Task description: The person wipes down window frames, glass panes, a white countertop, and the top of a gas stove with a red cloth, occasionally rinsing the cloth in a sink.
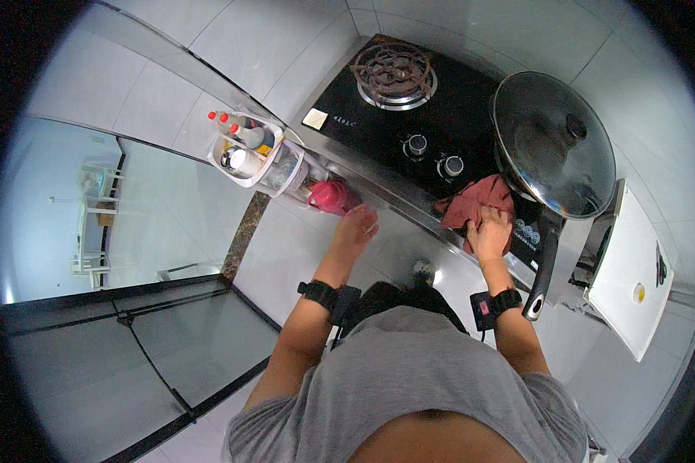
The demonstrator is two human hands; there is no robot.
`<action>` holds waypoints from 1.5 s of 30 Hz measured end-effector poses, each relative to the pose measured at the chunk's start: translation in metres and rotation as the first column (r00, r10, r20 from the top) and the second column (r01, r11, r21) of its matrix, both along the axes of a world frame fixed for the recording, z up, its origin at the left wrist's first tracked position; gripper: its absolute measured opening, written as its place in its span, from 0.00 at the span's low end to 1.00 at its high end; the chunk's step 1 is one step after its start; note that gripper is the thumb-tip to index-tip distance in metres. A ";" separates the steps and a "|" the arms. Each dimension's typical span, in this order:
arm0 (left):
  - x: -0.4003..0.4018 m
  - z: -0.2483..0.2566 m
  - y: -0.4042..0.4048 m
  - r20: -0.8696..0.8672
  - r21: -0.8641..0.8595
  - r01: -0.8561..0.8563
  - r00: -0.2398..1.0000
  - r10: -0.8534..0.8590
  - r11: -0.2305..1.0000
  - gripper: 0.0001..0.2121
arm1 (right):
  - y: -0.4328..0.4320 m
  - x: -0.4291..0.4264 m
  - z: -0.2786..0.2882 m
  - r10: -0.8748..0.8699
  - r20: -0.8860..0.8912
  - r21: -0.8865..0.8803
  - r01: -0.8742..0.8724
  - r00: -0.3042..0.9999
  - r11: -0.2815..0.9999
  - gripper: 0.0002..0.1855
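My right hand (491,233) presses a dark red cloth (480,199) onto the front right corner of a black glass gas stove (376,136). Just beyond the cloth sits a wide pan with a glass lid (547,144), its black handle (545,272) reaching back past my right wrist. Two control knobs (434,156) stand to the left of the cloth. My left hand (356,226) hangs in front of the stove's edge with nothing visible in it. Close behind its fingertips is a pink plastic container (329,197), and whether they touch I cannot tell.
A white rack (246,182) with red-capped bottles (249,136) stands left of the stove. The left burner (397,75) carries a rusty grate. A small pale block (315,118) lies on the stove's left corner. At right is a white board or counter (631,283); a glass door (121,347) stands lower left.
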State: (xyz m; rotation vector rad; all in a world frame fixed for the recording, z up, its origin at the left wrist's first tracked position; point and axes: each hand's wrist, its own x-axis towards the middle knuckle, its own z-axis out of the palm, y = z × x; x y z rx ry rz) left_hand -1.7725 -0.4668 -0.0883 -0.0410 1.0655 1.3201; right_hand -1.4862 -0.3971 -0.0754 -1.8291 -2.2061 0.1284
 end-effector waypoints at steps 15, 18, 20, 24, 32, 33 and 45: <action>-0.060 -0.004 0.126 0.027 0.069 -0.023 0.999 0.022 0.997 0.05 | 0.012 -0.073 0.013 0.221 -0.530 -0.158 -0.351 0.819 0.923 0.17; -0.096 -0.005 0.136 -0.024 0.111 -0.037 0.999 0.040 0.993 0.07 | 0.029 -0.118 0.035 0.229 -0.694 -0.115 -0.419 0.683 0.901 0.17; -0.110 0.009 0.143 -0.145 0.069 -0.077 0.986 0.087 0.995 0.09 | 0.053 -0.152 0.050 0.295 -0.718 -0.028 -0.449 0.631 0.893 0.17; -0.158 0.004 0.156 -0.342 0.078 -0.020 0.939 0.045 0.997 0.13 | 0.107 -0.227 0.065 0.355 -0.710 0.053 -0.456 0.608 0.888 0.19; -0.196 0.010 0.168 -0.327 -0.051 0.079 0.941 -0.091 0.996 0.17 | 0.205 -0.364 0.073 0.072 -0.314 -0.264 -0.159 0.947 0.951 0.31; -0.197 0.008 0.168 -0.318 -0.051 0.108 0.941 -0.119 0.993 0.17 | 0.208 -0.375 0.061 0.117 -0.233 -0.254 -0.176 0.965 0.951 0.31; -0.201 -0.009 0.179 -0.209 -0.071 0.161 0.963 -0.173 0.984 0.15 | 0.202 -0.334 0.006 0.234 -0.107 -0.264 -0.254 0.966 0.930 0.21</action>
